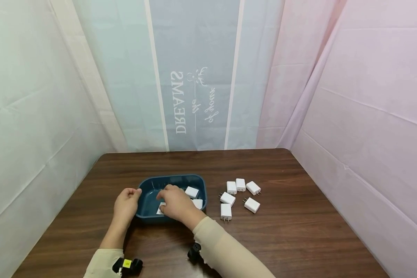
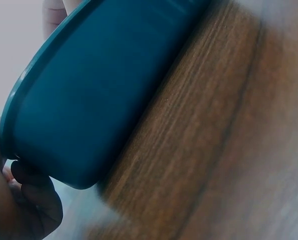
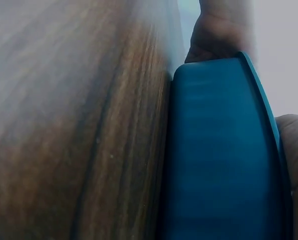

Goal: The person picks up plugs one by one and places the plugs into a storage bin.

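Observation:
A dark blue plastic basin (image 1: 149,214) stands on the table with several white plug chargers in it. My left hand (image 1: 126,204) pinches its left rim between thumb and fingers; the left wrist view shows the curled fingers (image 2: 41,200) below the rim. My right hand (image 1: 177,204) reaches over the near rim into the basin, thumb and forefinger apart. By the thumb lies one white charger (image 1: 160,209), partly covered. Two other chargers, one of them a white block (image 1: 192,192), lie at the basin's right end. The basin wall (image 3: 219,150) hides the right fingertips in the right wrist view.
Right of the basin, several white chargers lie loose on the brown wooden table (image 1: 292,231), among them a nearest charger (image 1: 226,211) and a right-hand charger (image 1: 251,205). Pale fabric (image 1: 198,46) hangs behind the table and along both sides.

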Motion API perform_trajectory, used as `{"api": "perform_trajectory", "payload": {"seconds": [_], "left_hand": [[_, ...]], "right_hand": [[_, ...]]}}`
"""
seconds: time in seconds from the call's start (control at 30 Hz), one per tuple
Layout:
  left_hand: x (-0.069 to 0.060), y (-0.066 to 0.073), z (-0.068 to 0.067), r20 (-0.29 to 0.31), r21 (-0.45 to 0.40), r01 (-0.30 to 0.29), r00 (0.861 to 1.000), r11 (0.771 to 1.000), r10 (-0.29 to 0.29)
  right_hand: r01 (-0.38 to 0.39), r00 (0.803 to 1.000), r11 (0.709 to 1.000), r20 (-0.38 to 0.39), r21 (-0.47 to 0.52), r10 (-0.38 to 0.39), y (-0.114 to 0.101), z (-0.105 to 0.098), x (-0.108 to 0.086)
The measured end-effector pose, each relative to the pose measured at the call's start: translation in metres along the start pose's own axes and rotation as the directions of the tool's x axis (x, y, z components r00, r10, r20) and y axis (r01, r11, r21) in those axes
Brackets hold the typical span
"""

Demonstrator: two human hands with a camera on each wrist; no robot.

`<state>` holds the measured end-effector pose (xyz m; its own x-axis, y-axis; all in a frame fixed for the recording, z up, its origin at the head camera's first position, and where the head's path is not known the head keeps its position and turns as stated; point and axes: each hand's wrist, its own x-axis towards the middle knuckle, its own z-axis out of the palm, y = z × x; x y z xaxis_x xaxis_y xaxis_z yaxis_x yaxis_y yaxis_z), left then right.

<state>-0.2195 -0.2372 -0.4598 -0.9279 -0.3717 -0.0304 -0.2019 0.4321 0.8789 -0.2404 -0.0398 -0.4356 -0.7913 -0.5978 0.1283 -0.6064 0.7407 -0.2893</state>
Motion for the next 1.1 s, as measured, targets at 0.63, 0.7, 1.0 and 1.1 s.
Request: {"api": "perform_trajectory", "payload": {"seconds": [0.63,0.7,1.0,1.1], "left_hand": [[0.002,-0.003,0.003,-0.026,-0.001,-0.049,0.998,0.999,0.049],[0.002,-0.003,0.002,-0.026,-0.002,-0.046,0.999,0.999,0.046],[0.002,-0.006,0.002,-0.025,-0.002,-0.038,0.999,0.999,0.038],[0.001,-0.007,0.003,-0.026,-0.004,-0.032,0.999,0.999,0.032]], "right_hand": [[0.069,0.998,0.992,0.008,-0.103,-0.069,0.013,-0.046,-0.020],[0.066,0.998,0.993,0.021,-0.095,-0.064,0.015,-0.051,-0.023],[0.030,0.999,0.996,0.041,-0.090,-0.026,0.028,-0.065,-0.032],[0.017,0.999,0.997,0.048,-0.070,-0.013,0.033,-0.070,-0.035]]}}
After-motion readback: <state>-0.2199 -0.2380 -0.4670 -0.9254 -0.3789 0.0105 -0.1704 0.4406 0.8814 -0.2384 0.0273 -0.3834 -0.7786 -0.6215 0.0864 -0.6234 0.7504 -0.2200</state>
